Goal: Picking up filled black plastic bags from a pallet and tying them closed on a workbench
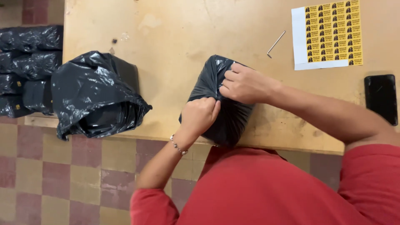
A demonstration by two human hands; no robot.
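A boxy parcel wrapped in glossy black plastic (227, 112) lies at the table's near edge, its wrap gathered, seemingly bunched, on top.

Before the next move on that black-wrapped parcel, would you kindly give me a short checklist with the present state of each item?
1. Left hand gripping the gathered plastic of the black parcel: ok.
2. Right hand pinching the same plastic from the far side: ok.
3. Parcel fully on the table: not ok, its near end overhangs the edge.
4. Wrap free of tears: cannot tell.
5. Sticker sheet lying flat on the table: ok.
6. Metal hex key clear of the parcel: ok.
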